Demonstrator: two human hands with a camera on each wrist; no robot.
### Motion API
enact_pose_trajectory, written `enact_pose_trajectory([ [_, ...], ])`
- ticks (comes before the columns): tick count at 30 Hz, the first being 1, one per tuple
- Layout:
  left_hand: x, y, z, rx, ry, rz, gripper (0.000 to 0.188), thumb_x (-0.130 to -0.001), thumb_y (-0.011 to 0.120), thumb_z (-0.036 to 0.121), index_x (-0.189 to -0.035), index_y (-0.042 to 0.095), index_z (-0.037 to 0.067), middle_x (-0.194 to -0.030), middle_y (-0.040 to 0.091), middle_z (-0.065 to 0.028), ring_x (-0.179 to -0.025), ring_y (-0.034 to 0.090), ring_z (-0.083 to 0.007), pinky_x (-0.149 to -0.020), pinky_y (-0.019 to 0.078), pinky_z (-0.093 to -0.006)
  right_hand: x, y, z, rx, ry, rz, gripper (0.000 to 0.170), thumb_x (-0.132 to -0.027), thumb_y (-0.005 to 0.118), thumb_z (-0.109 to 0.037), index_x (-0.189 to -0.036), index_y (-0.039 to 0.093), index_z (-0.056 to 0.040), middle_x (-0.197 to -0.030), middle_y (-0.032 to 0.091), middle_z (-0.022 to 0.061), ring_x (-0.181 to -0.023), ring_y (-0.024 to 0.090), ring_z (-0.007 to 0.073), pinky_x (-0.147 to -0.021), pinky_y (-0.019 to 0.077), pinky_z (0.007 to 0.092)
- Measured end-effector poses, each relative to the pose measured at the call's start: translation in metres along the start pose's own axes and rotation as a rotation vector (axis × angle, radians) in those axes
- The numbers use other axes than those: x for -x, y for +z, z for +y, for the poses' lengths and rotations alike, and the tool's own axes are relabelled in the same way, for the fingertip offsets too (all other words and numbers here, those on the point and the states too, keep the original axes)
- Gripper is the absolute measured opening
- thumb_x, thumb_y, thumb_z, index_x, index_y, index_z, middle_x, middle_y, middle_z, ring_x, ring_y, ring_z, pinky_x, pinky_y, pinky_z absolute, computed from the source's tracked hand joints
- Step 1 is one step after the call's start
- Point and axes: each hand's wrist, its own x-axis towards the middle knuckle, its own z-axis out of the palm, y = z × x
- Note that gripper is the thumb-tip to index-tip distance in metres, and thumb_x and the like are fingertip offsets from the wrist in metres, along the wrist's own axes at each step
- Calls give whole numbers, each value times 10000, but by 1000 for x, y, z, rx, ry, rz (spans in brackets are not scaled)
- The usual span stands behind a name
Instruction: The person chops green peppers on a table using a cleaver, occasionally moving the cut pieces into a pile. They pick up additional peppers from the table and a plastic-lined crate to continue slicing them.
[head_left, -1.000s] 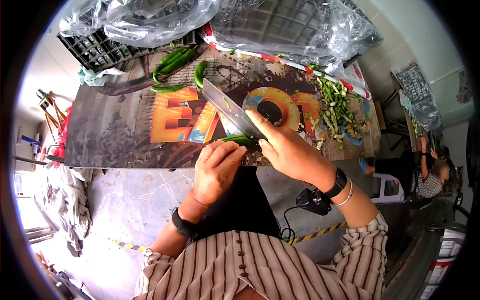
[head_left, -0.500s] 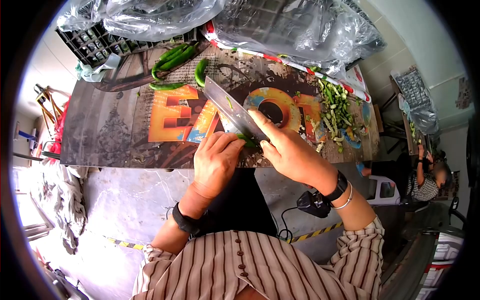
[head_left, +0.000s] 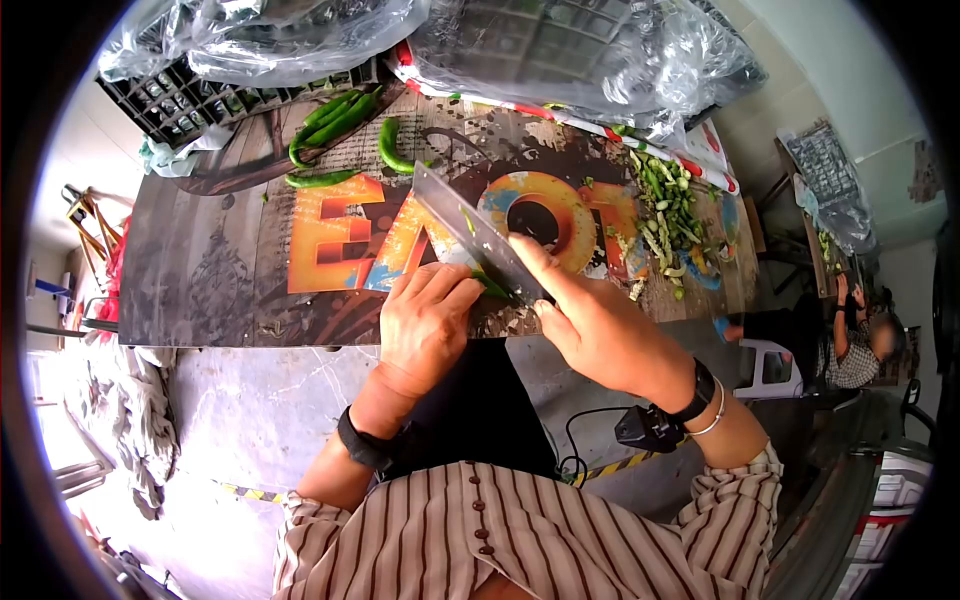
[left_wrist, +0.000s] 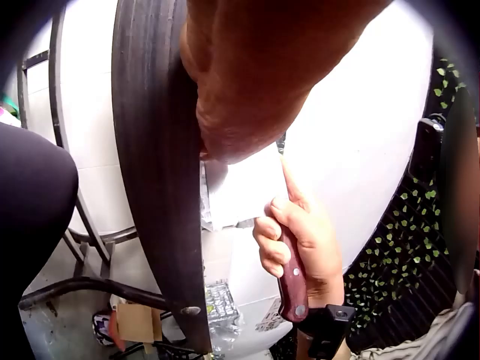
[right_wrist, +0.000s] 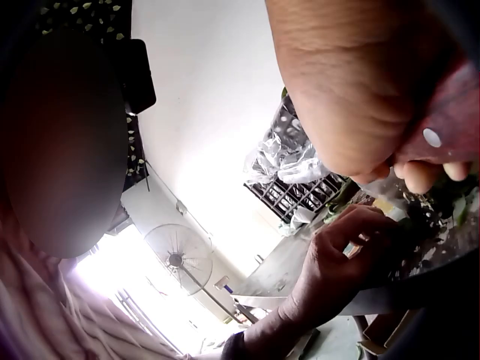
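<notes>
In the head view, my right hand (head_left: 620, 330) grips a cleaver-like knife (head_left: 475, 230), its forefinger stretched along the broad blade. The red-brown riveted knife handle (left_wrist: 294, 281) shows within the curled fingers in the left wrist view. Beside the blade, near the table's front edge, my left hand (head_left: 425, 320) holds a green chili pepper (head_left: 490, 285), most of which is hidden under the fingers. A small green scrap (head_left: 468, 222) clings to the blade. Several whole green chili peppers (head_left: 340, 120) lie towards the back left of the table.
A heap of cut pepper pieces (head_left: 668, 205) covers the right part of the printed table (head_left: 200, 270). Behind stand black crates (head_left: 180, 110) draped with clear plastic (head_left: 300, 40). Another person (head_left: 855, 350) works at a further table on the right.
The left fingers have shifted over the pepper, so less of it shows than a second ago. Both the knife and right hand have moved slightly right. The view has turned a little.
</notes>
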Motion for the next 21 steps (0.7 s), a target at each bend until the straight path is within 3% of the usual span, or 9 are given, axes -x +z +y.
enact_pose_trajectory([
  [6,-4,0,0,-35,45,-24,186,-738,641,49,-909,628,121,-968,624,-17,-938,620,-238,-805,479,-363,3,-4,3,95,-52,-72,719,-888,561,-24,-1556,295,-58,-798,640,218,-705,648,414,-619,504,506],
  [8,-5,0,0,-38,50,-33,179,-731,641,51,-894,619,122,-949,614,-18,-924,616,-240,-797,476,-364,1,-10,-2,108,15,-192,754,-889,551,2,-1579,260,-87,-968,652,254,-747,643,432,-660,506,483],
  [15,-6,-4,2,-16,-17,-96,194,-728,668,17,-891,675,121,-986,665,-17,-950,635,-259,-813,490,-387,-2,-9,-7,120,62,-258,768,-889,553,4,-1583,238,-90,-899,640,224,-732,646,422,-658,506,483],
  [18,-5,-4,3,2,-27,-90,185,-730,668,18,-883,677,121,-984,666,-16,-948,636,-262,-820,492,-388,-4,1,-2,35,112,-241,753,-892,551,3,-1577,248,-75,-882,632,230,-714,643,419,-653,507,482],
  [20,-6,-2,3,6,-27,-72,166,-746,670,23,-881,680,120,-982,668,-11,-955,638,-265,-826,494,-390,-14,20,14,25,-127,-25,724,-885,570,-10,-1548,280,-4,-772,638,213,-664,646,377,-591,501,468],
  [21,-5,-2,2,5,-23,-73,166,-746,670,23,-881,680,120,-982,668,-11,-955,638,-265,-826,494,-390,-19,23,17,25,-127,-21,724,-885,570,-10,-1548,280,-4,-772,638,213,-664,646,377,-591,501,468],
])
